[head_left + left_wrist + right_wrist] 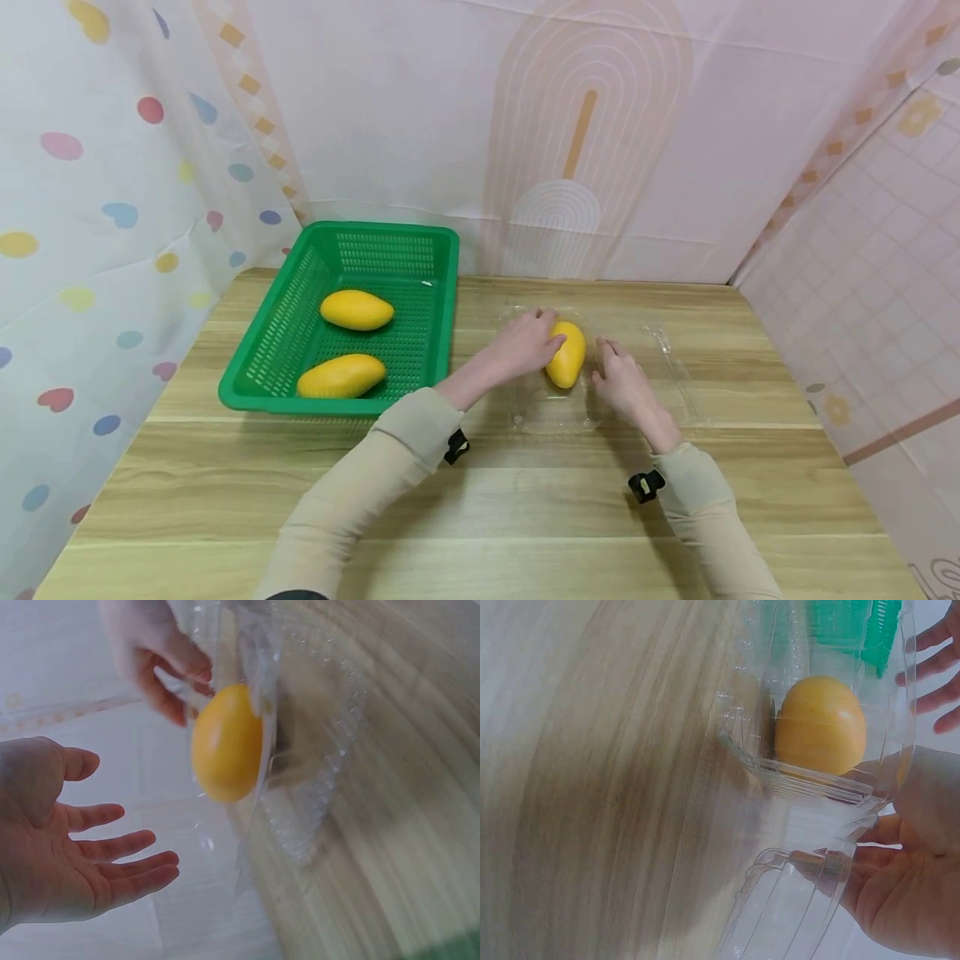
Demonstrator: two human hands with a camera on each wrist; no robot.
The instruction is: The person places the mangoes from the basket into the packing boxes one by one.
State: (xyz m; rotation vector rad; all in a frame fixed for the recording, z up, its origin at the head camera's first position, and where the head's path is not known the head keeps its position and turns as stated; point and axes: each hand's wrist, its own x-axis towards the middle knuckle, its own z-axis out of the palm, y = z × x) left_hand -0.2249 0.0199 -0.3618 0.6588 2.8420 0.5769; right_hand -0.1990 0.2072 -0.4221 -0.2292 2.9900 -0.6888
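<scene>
A yellow mango (570, 357) rests in one half of a clear plastic clamshell box (540, 414), whose other half (675, 367) lies to the right. Beside the mango, on its left, is my left hand (523, 343); the left wrist view shows its fingers (120, 847) spread and apart from the fruit. My right hand (626, 385) is over the middle fold of the box, right of the mango. Through the plastic, the right wrist view shows its fingers (836, 870) loosely bent near the fold, with nothing visibly gripped.
On the left of the wooden table (480, 517) stands a green plastic basket (242, 367). Inside it lie two more mangoes, one farther back (357, 310) and one nearer (342, 377). Patterned cloth (405, 125) hangs behind the table and along both sides.
</scene>
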